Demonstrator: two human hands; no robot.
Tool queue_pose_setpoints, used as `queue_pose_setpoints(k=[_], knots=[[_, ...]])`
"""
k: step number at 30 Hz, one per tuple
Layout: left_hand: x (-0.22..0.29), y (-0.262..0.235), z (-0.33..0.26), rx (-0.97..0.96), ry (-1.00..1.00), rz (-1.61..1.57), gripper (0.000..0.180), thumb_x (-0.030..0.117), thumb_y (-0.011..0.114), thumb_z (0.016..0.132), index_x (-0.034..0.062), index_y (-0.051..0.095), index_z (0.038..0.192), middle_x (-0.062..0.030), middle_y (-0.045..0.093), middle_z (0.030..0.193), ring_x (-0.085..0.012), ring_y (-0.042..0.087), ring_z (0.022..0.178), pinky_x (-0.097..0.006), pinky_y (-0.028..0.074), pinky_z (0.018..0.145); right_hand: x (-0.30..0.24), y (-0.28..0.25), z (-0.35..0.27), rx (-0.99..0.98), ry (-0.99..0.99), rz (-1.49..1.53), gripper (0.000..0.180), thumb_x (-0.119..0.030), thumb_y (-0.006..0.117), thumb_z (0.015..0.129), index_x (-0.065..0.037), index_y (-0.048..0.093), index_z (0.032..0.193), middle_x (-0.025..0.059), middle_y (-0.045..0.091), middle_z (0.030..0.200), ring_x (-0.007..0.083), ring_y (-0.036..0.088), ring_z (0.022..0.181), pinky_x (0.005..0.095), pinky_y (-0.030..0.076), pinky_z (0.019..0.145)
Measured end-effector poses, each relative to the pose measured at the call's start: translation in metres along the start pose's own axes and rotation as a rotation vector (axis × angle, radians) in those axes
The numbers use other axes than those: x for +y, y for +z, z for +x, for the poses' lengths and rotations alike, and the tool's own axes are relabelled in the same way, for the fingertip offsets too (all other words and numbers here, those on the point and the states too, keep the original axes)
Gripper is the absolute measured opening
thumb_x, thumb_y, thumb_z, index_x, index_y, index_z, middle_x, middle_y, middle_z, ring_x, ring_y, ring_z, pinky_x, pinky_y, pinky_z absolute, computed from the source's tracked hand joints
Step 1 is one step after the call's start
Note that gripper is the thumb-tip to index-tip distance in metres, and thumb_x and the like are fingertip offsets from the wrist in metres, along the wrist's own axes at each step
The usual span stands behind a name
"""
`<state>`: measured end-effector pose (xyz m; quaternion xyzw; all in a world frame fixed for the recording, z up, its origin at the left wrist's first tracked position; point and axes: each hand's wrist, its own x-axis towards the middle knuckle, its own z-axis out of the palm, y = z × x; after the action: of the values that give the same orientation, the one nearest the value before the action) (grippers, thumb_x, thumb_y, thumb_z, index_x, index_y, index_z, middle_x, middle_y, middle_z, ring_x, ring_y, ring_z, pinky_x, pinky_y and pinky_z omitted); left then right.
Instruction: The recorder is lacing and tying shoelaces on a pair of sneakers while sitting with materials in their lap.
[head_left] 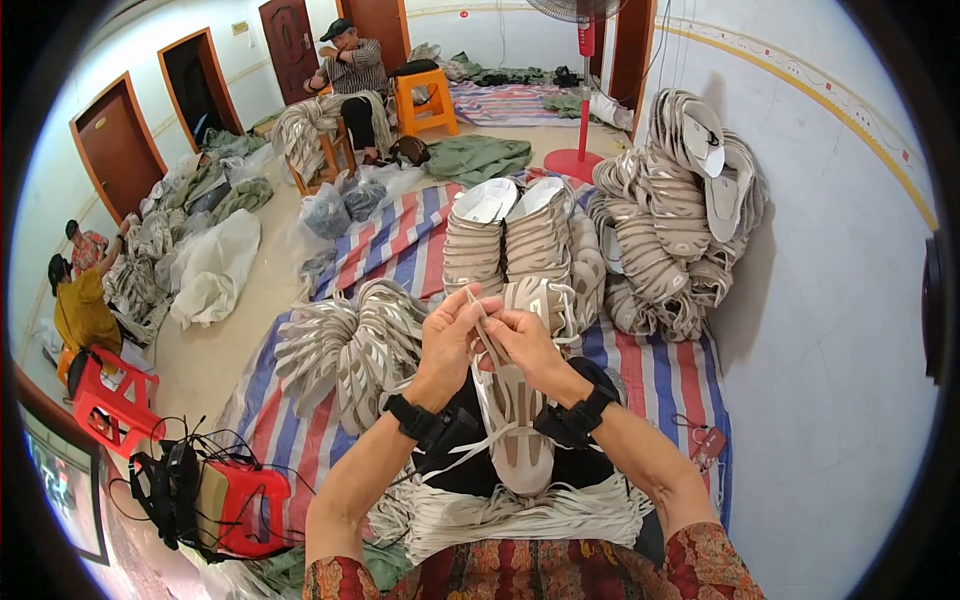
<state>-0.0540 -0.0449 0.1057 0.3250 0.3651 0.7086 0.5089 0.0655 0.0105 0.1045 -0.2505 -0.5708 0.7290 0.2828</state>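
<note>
A beige and white shoe upper point(522, 455) rests on my lap, toe toward me. Above its far end, my left hand point(447, 340) is closed, thumb and fingers pinching a pale shoelace point(489, 342). Close beside it, my right hand point(528, 348) pinches the same lace, fingertips nearly touching those of the left. A loose loop of lace trails to the left of the upper. Across my lap, nearest my body, lies a thick bundle of off-white laces point(520, 515). The fingers partly cover the lace's end.
Stacked shoe uppers point(350, 345) lie ahead left on a striped sheet point(655, 400); more stacks point(475, 245) stand straight ahead and a tall pile point(670, 220) leans by the right wall. A red stool point(255, 505) with cables is at left. Other people sit farther off.
</note>
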Motion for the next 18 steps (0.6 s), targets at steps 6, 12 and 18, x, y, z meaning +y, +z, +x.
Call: queue_pose_setpoints(k=[6,12,18], knots=[[0.002,-0.013,0.002,0.029,0.033,0.054,0.032,0.012,0.050,0.087,-0.0008,0.045,0.117,-0.0128,0.062,0.098,-0.0153,0.058,0.085,-0.027,0.048,0.072,0.006,-0.015,-0.015,-0.265,0.121,-0.071,0.029,-0.027,0.045,0.092,-0.001,0.057,0.089,0.0029,0.058,0.070,0.0080,0.055,0.059,0.0199,0.045,0.056],[-0.006,0.016,-0.070,0.227,0.796,1.359,0.042,0.005,0.058,0.075,-0.0005,0.048,0.116,-0.0152,0.054,0.110,-0.0301,0.050,0.103,-0.039,0.035,0.092,0.015,-0.037,-0.030,-0.326,0.197,0.007,0.025,-0.024,0.044,0.092,-0.003,0.054,0.084,0.0020,0.057,0.066,0.0088,0.054,0.056,0.0223,0.045,0.054],[-0.072,0.017,-0.160,-0.556,0.712,1.580,0.033,0.005,0.054,0.064,0.0027,0.054,0.096,-0.0107,0.049,0.093,-0.0270,0.051,0.092,-0.034,0.045,0.077,-0.067,-0.041,-0.027,-0.243,-0.246,-0.493,0.010,-0.009,0.052,0.081,-0.002,0.058,0.084,0.0013,0.057,0.074,0.0109,0.053,0.058,0.0268,0.045,0.053]])
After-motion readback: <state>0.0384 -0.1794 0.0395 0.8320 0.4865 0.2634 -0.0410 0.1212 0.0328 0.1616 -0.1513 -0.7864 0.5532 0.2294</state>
